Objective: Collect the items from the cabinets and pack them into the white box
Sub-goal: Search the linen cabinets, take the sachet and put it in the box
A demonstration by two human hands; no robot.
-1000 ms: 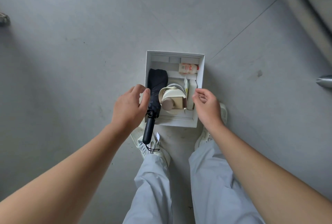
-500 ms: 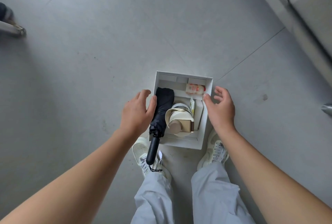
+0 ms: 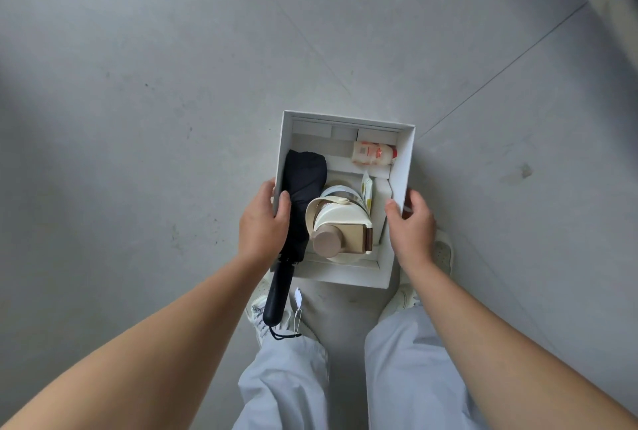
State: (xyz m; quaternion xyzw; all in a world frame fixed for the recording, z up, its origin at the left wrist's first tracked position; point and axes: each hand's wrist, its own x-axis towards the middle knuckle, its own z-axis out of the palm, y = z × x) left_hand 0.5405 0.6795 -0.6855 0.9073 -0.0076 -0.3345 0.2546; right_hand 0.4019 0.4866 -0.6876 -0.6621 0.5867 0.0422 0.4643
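Grey tiled floor (image 3: 172,119) fills the view, person standing on it in pale trousers (image 3: 286,384) and light sneakers (image 3: 443,253).

White box (image 3: 407,160), open top, held above the feet. Left hand (image 3: 264,226) clamped on the box's left wall, thumb hooked over the rim inside, fingers outside. Right hand (image 3: 412,226) clamped on the right wall the same way, thumb inside. Hands apart, one per side.

Contents:
- Folded black umbrella (image 3: 303,188) along the left wall, handle sticking out over the near left corner and hanging past the box, wrist loop and a small white tag (image 3: 298,298) dangling from its end.
- Cream bottle (image 3: 340,226) with tan cap and carry strap, centre near edge, just beside the umbrella.
- Small white bottle with red label (image 3: 373,152) lying on its side at the far right corner.
- Thin pale packet (image 3: 366,193) standing on edge between the cream bottle and a white foam insert (image 3: 383,191) at the right wall.
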